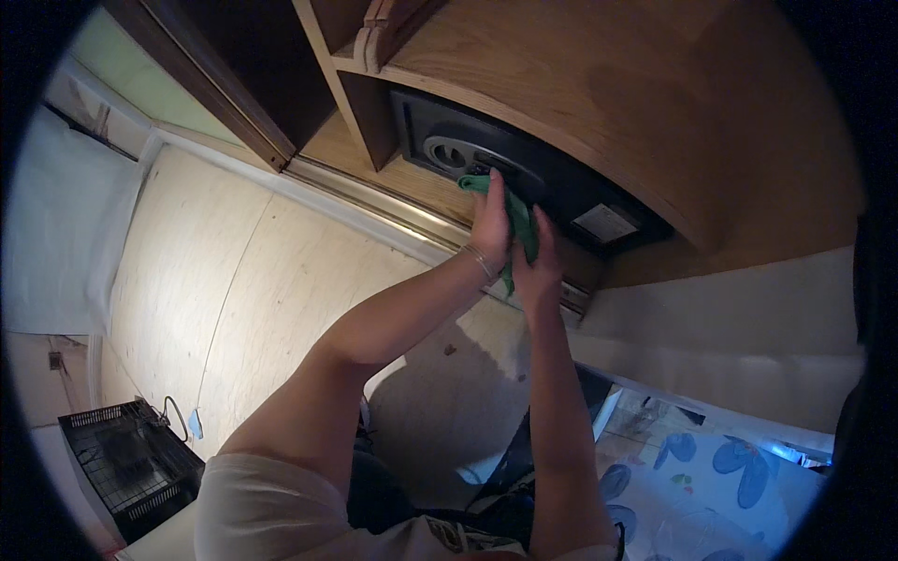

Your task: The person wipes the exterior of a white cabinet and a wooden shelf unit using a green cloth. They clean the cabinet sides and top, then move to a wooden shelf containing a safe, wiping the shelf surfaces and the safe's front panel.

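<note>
A green cloth (519,214) is bunched between my two hands. My left hand (491,221), with thin bracelets at the wrist, grips its upper end close to the safe's front. Lower down and to the right, my right hand (539,266) has hold of the same cloth. Just beyond the fingers a black safe (561,179) sits in a wooden compartment. Its front carries a round knob (447,152) and a white label (605,223) with writing. Part of the panel beside the knob is hidden by the cloth and my left fingers.
The wooden cabinet (631,84) overhangs the safe. A metal sliding track (379,200) runs along its bottom edge. Light wooden flooring (231,259) lies to the left, with a black wire-bottomed crate (133,463) at lower left. A flower-patterned sheet (687,484) spreads at lower right.
</note>
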Available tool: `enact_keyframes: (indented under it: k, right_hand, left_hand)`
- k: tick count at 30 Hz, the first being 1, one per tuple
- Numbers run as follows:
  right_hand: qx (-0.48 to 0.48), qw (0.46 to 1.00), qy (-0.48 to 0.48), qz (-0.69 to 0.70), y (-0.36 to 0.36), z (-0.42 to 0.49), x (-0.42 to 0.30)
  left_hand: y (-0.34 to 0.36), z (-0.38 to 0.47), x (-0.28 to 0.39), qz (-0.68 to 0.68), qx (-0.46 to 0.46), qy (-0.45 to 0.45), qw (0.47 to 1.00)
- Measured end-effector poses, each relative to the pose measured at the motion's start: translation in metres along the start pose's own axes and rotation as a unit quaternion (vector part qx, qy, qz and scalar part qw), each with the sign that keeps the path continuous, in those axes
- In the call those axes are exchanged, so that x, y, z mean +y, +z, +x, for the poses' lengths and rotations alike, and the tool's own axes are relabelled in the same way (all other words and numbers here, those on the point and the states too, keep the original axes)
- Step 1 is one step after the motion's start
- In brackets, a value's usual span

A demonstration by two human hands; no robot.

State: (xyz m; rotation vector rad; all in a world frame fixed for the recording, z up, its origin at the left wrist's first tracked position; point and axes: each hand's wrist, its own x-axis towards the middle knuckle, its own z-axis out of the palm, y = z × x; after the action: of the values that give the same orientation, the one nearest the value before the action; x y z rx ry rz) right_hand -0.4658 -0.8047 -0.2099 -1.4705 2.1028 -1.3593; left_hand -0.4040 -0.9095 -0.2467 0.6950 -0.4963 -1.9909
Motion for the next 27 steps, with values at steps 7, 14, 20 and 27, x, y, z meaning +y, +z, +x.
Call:
enact_keyframes:
  k: [7, 14, 20, 27]
  right_hand:
    - [-0.111, 0.993, -0.019, 0.031, -0.008, 0.012, 0.007]
    - [-0.016, 0.988, -0.034, 0.147, -0.003, 0.003, -0.012]
    - [0.084, 0.944, -0.001, 0.319, 0.01, 0.02, -0.006]
    - [0.064, 0.962, 0.1, 0.247, 0.003, 0.026, -0.023]
  left_hand:
    - [0.022, -0.066, 0.036, 0.234, -0.057, 0.023, 0.97]
    - [0.005, -0.056, 0.06, 0.273, -0.039, 0.058, 0.959]
    - [0.042, -0.058, 0.092, 0.374, -0.185, 0.085, 0.905]
    - [0.032, -0.055, 0.103, 0.531, -0.044, 0.241, 0.811]
